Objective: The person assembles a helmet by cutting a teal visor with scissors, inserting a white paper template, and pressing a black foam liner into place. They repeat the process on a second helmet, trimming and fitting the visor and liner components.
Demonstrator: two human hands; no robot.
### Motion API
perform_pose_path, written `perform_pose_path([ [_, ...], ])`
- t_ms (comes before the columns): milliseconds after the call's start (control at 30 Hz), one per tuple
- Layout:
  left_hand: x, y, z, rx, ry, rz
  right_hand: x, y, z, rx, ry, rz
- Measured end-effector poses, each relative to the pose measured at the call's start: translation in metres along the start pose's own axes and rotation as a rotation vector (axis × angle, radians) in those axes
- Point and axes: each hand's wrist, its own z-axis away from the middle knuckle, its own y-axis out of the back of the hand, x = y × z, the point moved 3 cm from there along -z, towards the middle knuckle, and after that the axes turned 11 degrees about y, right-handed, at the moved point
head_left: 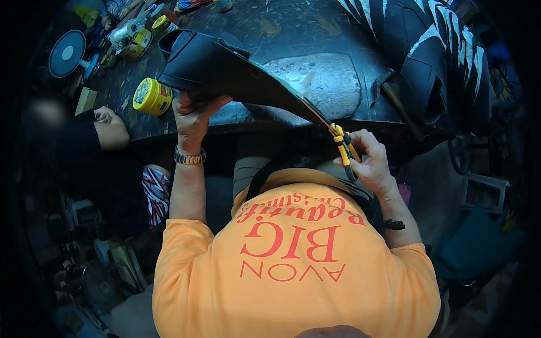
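Observation:
A tall black boot (225, 70) is held up slantwise above the near table edge, its foot end at the upper left and its shaft tapering down to the right. My left hand (194, 115) supports the foot end from below, fingers partly hidden by it. In my right hand (369, 158) are pliers (342, 146) with yellow and black handles. Their jaws meet the far tip of the shaft, where a thin shiny strip runs along the edge. Whether the jaws are clamped there, I cannot tell.
A grey slab (332, 79) lies on the dark table (270, 25) behind the boot. To the right are a wooden-handled hammer (401, 107) and several black boots (425, 73) with white strips. A yellow jar (152, 97) stands left, near another person's arm (112, 132); a fan (67, 53) is farther back.

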Motion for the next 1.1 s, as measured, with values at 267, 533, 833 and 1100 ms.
perform_pose_path([
  [267,0.005,0.007,0.002,-0.017,-0.049,-0.092,0.003,0.011,-0.013,-0.045,-0.023,-0.084],
  [533,0.003,0.005,0.008,-0.061,-0.032,0.014,0.002,0.012,-0.016,0.005,0.14,0.231],
  [833,-0.005,0.001,0.012,-0.186,0.018,0.069,0.002,0.014,-0.026,-0.081,0.277,0.18],
  [1100,-0.011,-0.007,0.014,-0.163,0.034,0.093,-0.004,0.005,-0.022,-0.017,0.187,0.02],
])
